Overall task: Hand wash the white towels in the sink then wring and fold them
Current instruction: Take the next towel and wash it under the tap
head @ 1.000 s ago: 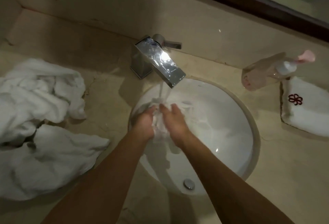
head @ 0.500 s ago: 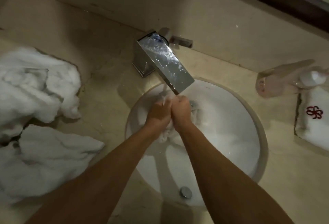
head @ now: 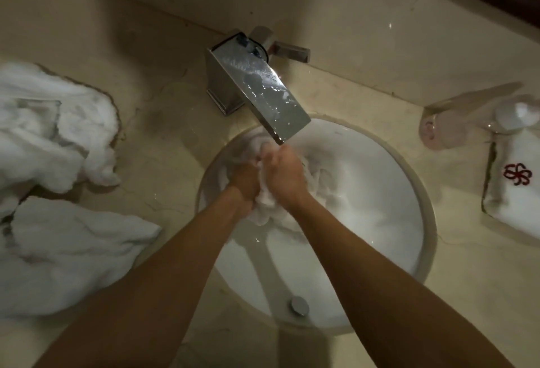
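A wet white towel [head: 270,207] is bunched up in the round white sink [head: 377,250], just under the spout of the chrome faucet [head: 263,90]. My left hand [head: 245,183] and my right hand [head: 285,174] grip the towel side by side, fingers curled into the cloth. Part of the towel trails to the right of my hands [head: 314,176] along the basin wall. Two more crumpled white towels lie on the counter at the left, one farther back [head: 49,128] and one nearer [head: 64,250].
A beige stone counter [head: 163,163] surrounds the sink. At the right lie a clear pump bottle [head: 473,119] on its side and a folded white cloth with a red flower emblem [head: 514,180]. The sink drain [head: 299,305] is near the front. A wall rises behind the faucet.
My hands have shifted on the towel: the right hand now sits slightly farther back than the left, and the cloth is squeezed between them. The view has dipped closer to the sink.
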The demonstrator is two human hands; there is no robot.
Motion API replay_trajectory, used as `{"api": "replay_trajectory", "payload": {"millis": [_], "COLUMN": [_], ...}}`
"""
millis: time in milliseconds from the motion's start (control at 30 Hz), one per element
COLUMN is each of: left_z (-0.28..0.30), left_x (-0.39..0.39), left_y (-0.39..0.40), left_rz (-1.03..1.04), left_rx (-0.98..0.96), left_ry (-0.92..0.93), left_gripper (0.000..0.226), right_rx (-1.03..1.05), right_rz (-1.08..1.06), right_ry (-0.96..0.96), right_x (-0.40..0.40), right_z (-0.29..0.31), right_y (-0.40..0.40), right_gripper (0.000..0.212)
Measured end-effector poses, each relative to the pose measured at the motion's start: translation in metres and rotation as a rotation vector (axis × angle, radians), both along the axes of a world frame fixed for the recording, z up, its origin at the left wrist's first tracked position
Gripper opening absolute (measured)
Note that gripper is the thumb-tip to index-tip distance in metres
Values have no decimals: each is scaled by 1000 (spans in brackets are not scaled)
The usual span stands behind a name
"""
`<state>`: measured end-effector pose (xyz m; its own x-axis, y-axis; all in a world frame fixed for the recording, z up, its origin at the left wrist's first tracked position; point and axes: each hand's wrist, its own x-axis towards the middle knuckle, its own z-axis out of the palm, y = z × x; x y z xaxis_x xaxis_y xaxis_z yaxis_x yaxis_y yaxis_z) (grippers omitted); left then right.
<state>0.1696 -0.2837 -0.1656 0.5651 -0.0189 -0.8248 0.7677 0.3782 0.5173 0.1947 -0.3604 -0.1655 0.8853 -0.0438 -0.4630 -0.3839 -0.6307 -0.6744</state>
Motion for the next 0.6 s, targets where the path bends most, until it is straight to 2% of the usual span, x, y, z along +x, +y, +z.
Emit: {"api": "replay_trajectory", "payload": {"millis": [67, 100, 133, 167, 233, 267, 300, 333, 367, 400, 467, 500, 600], "left_z": [2, 2, 2, -3, -7, -10, -8, -2, 1, 2, 7, 10, 7], "left_x": [-15, -24, -34, -43, -62, -68, -70, -67, -62, -61, -60, -60, -56], "left_y": [-10, -11, -10, -7, -1, 1, 0, 1, 1, 0, 0, 0, 1], "left_rz": [-75, -78, -79, -121, -315, -345, -278, -142, 36, 162, 177, 158, 157], "left_rx": [132, 232, 307, 374, 508, 492, 420, 295, 88, -115, -346, -370, -209], "left_ry": [-9, -37, -65, -80, -66, 0, 83, 155, 218, 267, 254, 223, 175], "left_gripper": [30, 29, 27, 31, 56, 54, 41, 24, 12, 27, 36, 38, 42], "right_rx": [-120, -87, 40, 269, 800, 985, 1117, 1189, 1195, 1202, 1129, 1085, 1075], "right_rz": [-139, -238, -366, -490, -611, -658, -681, -725, -721, -698, -675, -655, -670], "right_ry": [85, 88, 143, 213, 386, 452, 514, 572, 603, 662, 780, 814, 771], "right_x": [5, 9, 11, 9, -7, -16, -26, -37, -47, -58, -73, -77, -78], "right_z": [-4, -5, -7, -2, 17, 24, 35, 39, 41, 39, 34, 33, 39], "right_y": [-8, -15, -24, -36, -64, -82, -97, -110, -115, -117, -115, -112, -100], "right_gripper": [39, 36, 33, 31, 36, 43, 52, 58, 59, 55, 43, 38, 42]}}
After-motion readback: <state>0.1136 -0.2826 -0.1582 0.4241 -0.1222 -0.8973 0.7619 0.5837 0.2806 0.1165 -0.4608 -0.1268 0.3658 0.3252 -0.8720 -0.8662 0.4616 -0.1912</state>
